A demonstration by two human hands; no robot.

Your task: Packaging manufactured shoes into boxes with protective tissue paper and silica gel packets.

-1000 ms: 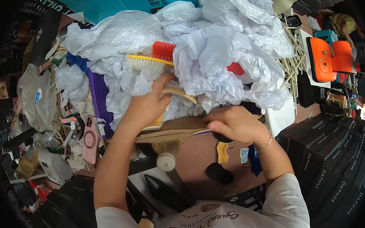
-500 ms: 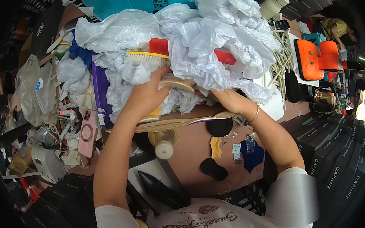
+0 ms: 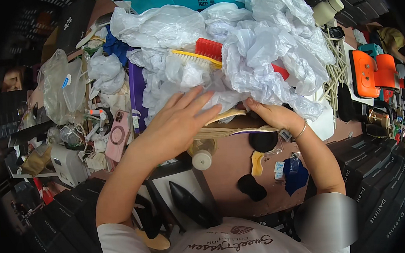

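Crumpled white plastic bags (image 3: 262, 48) heap out of a box with a purple side (image 3: 137, 95) and a bare cardboard front edge (image 3: 240, 130). My left hand (image 3: 176, 121) lies over the front left of the heap, fingers stretched and spread. Inside the front right edge is my right hand (image 3: 276, 116), thumb against the plastic; its other fingers are mostly hidden. A thin tan curved piece (image 3: 225, 116) lies between the hands, partly covered by my left fingers. Farther back, a yellow-backed brush (image 3: 197, 57) with white bristles rests beside a red brush (image 3: 208, 47).
A pink phone (image 3: 118, 136) and small clutter lie left of the box. A capped bottle (image 3: 201, 159) and a black pointed shoe (image 3: 191, 202) are nearer me. Orange equipment (image 3: 370, 72) stands right, with stacked dark shoe boxes (image 3: 377, 176) below.
My left hand has gone from closed around the tan curved piece to spread over the plastic. The piece now sits lower, by the front edge. The view has shifted, moving the scene rightward.
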